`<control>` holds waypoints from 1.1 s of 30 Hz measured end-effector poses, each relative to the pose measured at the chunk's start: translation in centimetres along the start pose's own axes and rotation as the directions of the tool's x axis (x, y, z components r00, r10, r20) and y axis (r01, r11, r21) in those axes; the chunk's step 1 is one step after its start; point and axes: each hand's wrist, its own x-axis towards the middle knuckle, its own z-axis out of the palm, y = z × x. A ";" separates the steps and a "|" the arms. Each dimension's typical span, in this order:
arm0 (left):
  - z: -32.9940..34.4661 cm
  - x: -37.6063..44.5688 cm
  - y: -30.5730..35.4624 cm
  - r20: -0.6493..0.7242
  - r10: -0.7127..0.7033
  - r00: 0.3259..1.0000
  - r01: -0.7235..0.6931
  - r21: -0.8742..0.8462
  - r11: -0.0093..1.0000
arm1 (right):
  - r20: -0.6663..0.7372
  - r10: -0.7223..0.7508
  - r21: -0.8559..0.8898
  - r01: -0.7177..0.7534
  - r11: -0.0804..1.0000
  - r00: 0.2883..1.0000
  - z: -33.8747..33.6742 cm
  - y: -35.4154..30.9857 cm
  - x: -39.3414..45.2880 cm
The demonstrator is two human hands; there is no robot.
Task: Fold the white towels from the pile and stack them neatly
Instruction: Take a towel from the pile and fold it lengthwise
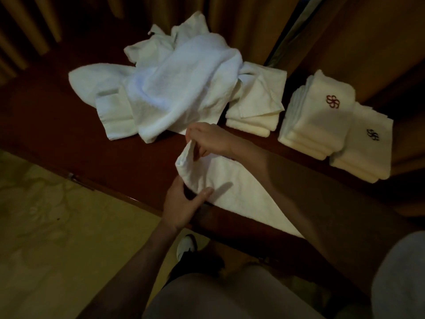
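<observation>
Towel [232, 180] lies half-spread at the near edge of the bench [69, 139]; left hand [184, 203] holds its near fold with thumb on top, right hand [209, 141] pinches a raised corner. Risk: corners misalign or cloth slides off the edge. Farther back, the pile [174, 93] could snag, bumping the stacks [319, 125].

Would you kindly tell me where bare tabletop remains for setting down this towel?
Bare dark wooden tabletop lies left of the loose white towel pile, running along the front edge. The right is crowded: three folded white towel stacks.
</observation>
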 end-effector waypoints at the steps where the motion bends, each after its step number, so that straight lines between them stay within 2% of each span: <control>1: 1.1 -0.2 -0.2 -0.042 0.003 0.999 -0.001 0.040 0.999 | -0.025 -0.015 0.022 0.015 1.000 1.000 -0.2 0.1 -0.5; 4: 3.6 0.1 -0.9 -0.168 -0.073 0.983 0.107 0.206 0.973 | -0.072 -0.070 0.086 0.076 0.993 0.995 -0.6 0.1 -2.2; 7: 5.5 0.4 -0.9 -0.184 -0.141 0.973 0.198 0.342 0.919 | -0.140 -0.142 0.107 0.158 0.982 0.980 -1.3 0.2 -4.3; 11: 7.7 0.4 -0.5 -0.241 -0.161 0.957 0.254 0.432 0.865 | -0.245 -0.225 0.131 0.262 0.956 0.943 -3.1 1.3 -8.3; 14: 8.8 -0.2 0.1 -0.242 -0.112 0.964 0.211 0.436 0.875 | -0.390 -0.220 0.127 0.289 0.949 0.894 -4.7 3.3 -11.4; 17: 9.5 -0.5 0.4 -0.180 -0.006 0.984 0.108 0.566 0.817 | -0.484 -0.202 0.096 0.281 0.955 0.851 -5.7 6.6 -13.3; 21: 10.1 -0.5 1.3 -0.094 0.082 0.992 0.015 0.741 0.671 | -0.545 -0.037 0.225 0.188 0.956 0.838 -6.1 11.2 -15.6; 24: 10.4 -0.1 1.3 -0.058 0.068 0.996 0.001 0.768 0.640 | -0.527 0.101 0.380 0.128 0.916 0.844 -5.9 13.7 -17.5; 27: 10.7 0.0 0.8 -0.017 0.066 0.998 -0.028 0.789 0.614 | -0.524 0.180 0.423 0.070 0.903 0.833 -5.1 16.2 -18.2; 30: 10.9 0.0 0.8 0.006 0.101 0.995 -0.065 0.807 0.587 | -0.590 0.296 0.475 0.027 0.880 0.751 -3.8 18.4 -18.6; 33: 11.1 0.2 0.5 -0.007 0.127 0.992 -0.077 0.761 0.644 | -0.606 0.415 0.533 -0.041 0.845 0.679 -2.9 20.3 -18.8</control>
